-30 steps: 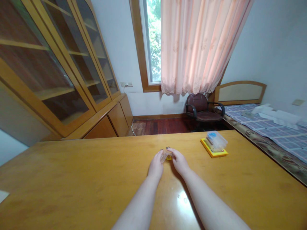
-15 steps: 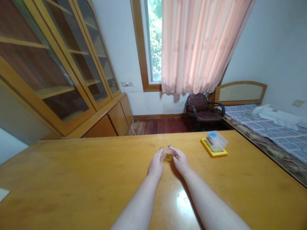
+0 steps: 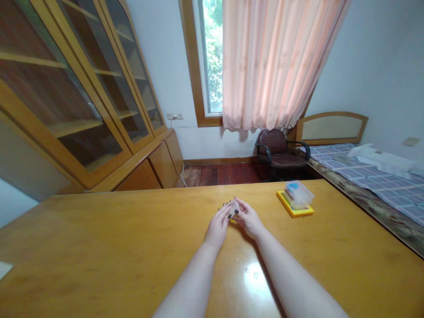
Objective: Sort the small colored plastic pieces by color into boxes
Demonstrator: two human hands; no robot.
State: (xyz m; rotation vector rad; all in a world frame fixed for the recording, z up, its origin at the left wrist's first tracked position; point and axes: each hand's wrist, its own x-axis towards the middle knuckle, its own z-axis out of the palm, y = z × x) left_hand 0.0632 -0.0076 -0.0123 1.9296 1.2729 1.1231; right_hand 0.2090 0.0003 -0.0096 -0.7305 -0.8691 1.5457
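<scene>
Both my hands meet at the middle of a wooden table [image 3: 99, 247]. My left hand [image 3: 219, 225] and my right hand [image 3: 249, 218] pinch a small clear plastic piece with something yellow under it [image 3: 234, 211], fingers curled around it from either side. The item is mostly hidden by my fingers, so I cannot name it further. To the right on the table lies a yellow tray [image 3: 294, 209] with a clear plastic box of small parts [image 3: 298, 193] on top, about a hand's width from my right hand.
A glass-door wooden cabinet [image 3: 76, 101] runs along the left wall. Beyond the table stand a dark office chair [image 3: 280, 152], a window with a pink curtain [image 3: 271, 62], and a bed [image 3: 374, 176] at the right. A white paper corner [image 3: 4, 268] lies at the table's left edge.
My fingers have shifted on the small clear piece, lifting it slightly and closing in over it; the yellow part shows less now. The arms have stayed in place.
</scene>
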